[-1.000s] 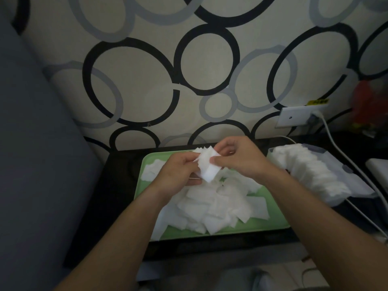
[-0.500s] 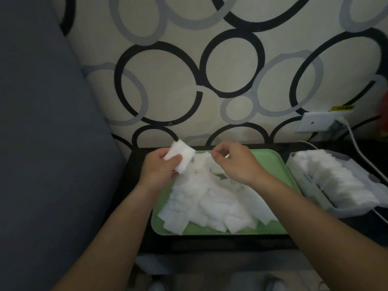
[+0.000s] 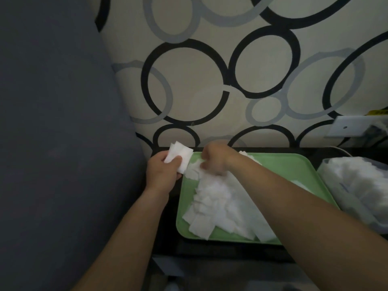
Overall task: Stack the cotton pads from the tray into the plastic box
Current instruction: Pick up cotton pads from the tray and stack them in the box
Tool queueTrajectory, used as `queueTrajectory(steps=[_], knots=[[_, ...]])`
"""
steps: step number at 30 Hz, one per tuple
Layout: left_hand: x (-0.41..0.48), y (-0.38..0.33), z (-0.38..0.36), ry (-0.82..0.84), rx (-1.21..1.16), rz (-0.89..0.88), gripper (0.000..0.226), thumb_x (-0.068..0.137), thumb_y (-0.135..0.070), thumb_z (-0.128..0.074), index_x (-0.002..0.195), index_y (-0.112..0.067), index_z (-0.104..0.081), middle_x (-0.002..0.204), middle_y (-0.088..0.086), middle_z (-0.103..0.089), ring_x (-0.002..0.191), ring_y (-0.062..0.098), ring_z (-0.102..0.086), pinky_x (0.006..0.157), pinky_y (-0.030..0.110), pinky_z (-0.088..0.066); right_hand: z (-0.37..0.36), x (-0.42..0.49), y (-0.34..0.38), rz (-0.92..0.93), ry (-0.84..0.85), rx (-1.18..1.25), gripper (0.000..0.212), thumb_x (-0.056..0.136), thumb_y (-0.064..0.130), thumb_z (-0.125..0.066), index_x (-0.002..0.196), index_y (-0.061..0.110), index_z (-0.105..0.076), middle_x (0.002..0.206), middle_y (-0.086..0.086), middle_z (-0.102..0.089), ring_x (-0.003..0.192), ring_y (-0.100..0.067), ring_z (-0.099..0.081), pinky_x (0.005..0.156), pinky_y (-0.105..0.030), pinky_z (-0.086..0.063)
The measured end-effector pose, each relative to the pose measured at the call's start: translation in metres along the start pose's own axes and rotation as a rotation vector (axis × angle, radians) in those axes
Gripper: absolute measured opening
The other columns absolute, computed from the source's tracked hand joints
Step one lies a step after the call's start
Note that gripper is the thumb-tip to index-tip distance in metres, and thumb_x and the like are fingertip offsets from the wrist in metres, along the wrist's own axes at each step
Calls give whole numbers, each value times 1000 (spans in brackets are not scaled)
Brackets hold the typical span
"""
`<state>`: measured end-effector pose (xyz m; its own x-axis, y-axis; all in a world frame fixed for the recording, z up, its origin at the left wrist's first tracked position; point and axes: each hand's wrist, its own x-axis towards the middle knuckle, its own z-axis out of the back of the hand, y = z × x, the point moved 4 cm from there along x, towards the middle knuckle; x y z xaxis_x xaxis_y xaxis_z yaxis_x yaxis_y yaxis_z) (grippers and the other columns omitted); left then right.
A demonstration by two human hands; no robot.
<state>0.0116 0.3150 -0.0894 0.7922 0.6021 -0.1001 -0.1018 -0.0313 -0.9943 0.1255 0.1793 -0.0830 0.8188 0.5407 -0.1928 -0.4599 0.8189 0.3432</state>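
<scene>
Since the cotton pads [image 3: 220, 202] are light, soft & floppy, pinch edges: L hand [image 3: 162, 171] grips a few at tray's [image 3: 294, 164] 10 o'clock; R hand [image 3: 214, 162] curled among them, grip unclear; plastic box [image 3: 324, 166] at 3.

Two hands [image 3: 162, 171] [image 3: 214, 162], one tray [image 3: 294, 162], one box [image 3: 354, 206]

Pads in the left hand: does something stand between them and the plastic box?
Yes. The right hand and its forearm cross the green tray between the held pads and the box on the right; the path would likely pass over them.
</scene>
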Motion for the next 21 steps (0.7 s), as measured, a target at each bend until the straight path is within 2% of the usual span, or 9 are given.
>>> queueTrajectory(steps=[2,4,8,11,13,16,19,21], knots=[[1,-1,-2,6,-1,-12,18,95,-7,-61,111,-14,-66,96,1,-69,84,12,-65,65,25,-54,-5,5,6,-38,3,-72,33,81,42,-71,98,16,-59,88,-3,-63,75,-21,-62,75,-38,-57],[2,-1,-4,9,2,-21,17,94,-6,-62,108,-14,-67,96,2,-69,85,15,-66,67,28,-56,-8,8,10,-74,15,-124,37,78,43,-76,96,17,-56,85,-1,-59,78,-22,-61,79,-38,-55],[4,0,-4,18,-8,-18,15,93,-6,-63,103,-17,-66,98,4,-69,89,17,-67,69,31,-56,-12,12,14,-124,72,-106,50,76,37,-82,112,13,-57,89,-3,-57,86,-27,-61,86,-41,-54],[4,0,-2,27,-2,-21,15,93,-7,-63,103,-18,-66,102,5,-70,93,19,-67,70,31,-56,-13,12,12,-137,96,-58,61,75,34,-83,124,9,-56,107,-9,-62,99,-29,-63,89,-43,-55],[4,1,-1,27,2,-24,15,94,-8,-63,105,-16,-66,104,7,-70,94,19,-67,70,30,-57,-12,11,13,-113,66,-21,52,77,29,-81,119,8,-59,109,-9,-65,92,-25,-63,84,-40,-57],[3,0,1,27,-6,-22,17,94,-7,-62,109,-12,-67,105,9,-70,91,18,-67,65,27,-55,-7,7,13,-59,3,102,30,85,20,-70,109,3,-66,99,-11,-67,87,-26,-65,76,-38,-55],[2,0,0,29,-12,-13,17,94,-7,-63,110,-11,-67,104,9,-69,90,17,-66,65,26,-55,3,-2,4,-45,-97,313,21,87,19,-65,104,6,-68,97,-12,-68,92,-29,-65,76,-36,-51],[1,0,-2,36,-8,-7,16,93,-8,-64,109,-13,-67,105,8,-70,93,19,-67,68,30,-56,11,-18,-6,-86,-192,551,20,88,17,-66,105,7,-70,101,-13,-70,92,-27,-65,79,-36,-51]])
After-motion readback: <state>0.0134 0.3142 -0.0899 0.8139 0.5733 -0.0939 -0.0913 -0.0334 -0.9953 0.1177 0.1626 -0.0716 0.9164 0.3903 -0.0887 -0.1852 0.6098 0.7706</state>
